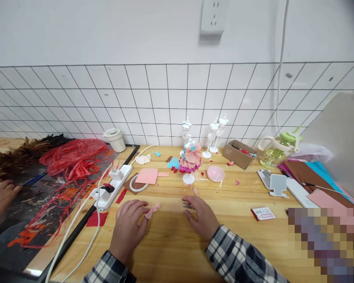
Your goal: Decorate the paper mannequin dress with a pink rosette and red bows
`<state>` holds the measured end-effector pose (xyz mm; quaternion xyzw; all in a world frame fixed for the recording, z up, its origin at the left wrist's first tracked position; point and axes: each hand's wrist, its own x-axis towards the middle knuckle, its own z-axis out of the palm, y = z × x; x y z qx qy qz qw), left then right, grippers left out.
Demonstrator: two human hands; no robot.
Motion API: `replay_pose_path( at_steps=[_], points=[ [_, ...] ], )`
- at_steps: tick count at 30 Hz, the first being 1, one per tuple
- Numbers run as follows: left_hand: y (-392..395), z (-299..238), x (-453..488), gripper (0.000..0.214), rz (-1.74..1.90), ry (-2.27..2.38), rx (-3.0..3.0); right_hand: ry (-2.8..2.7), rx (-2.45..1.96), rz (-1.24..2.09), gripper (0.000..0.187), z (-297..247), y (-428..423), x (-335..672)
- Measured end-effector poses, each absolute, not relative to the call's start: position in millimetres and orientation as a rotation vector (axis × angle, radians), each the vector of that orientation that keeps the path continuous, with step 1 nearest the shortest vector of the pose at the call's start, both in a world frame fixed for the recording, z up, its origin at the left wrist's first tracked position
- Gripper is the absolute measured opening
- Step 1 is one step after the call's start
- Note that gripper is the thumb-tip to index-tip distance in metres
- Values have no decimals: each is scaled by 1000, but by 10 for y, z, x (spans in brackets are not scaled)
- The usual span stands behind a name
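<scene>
My left hand (129, 225) pinches a small pleated piece of pink crepe paper (152, 211) between thumb and fingertips, just above the wooden table. Facing it, my right hand (201, 217) is curled, with a small grey metal tip (187, 205) showing at its fingers; the rest is hidden. Beyond my hands stands a small white dress form (188, 179) dressed in layered pink, teal and magenta paper ruffles. A pink paper sheet (146, 176) lies partly over a white tape roll (133, 188), farther out from my left hand.
A pink bowl (215, 173), a cardboard box (239, 155) and more white dress forms (214, 131) stand toward the wall. At left are a power strip (113, 188) with cords and red plastic (73, 155). Another person's hand (1, 196) is at the far left. A phone stand (278, 184) sits right.
</scene>
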<state>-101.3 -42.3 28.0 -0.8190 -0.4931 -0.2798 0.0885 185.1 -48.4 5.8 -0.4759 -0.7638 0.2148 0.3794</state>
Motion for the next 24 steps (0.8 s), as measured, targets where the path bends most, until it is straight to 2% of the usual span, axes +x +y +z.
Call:
replay_pose_path(
  at_steps=[4,12,15,18,22,24],
  points=[
    [-337,238,-1057,15,-731,-1460,-2427,-2078,-1302,333,29,-84,-660,2163],
    [-224,-20,-771,18,-626,-1260,-2655,-1940,-1738,-18,29,-234,-1135,3203],
    [-237,-92,-742,29,-637,-1218,-2785,-1928,-1845,-74,29,-282,-1282,3447],
    [-275,-93,-808,40,-743,-1312,-2785,-1935,-1883,-97,29,-299,-1330,3523],
    [-326,-81,-921,21,-820,-1583,-2637,-1904,-1956,-104,29,-278,-1269,3479],
    [-337,-108,-956,31,-846,-1680,-2583,-1837,-2109,-80,33,-252,-1213,3481]
  ],
)
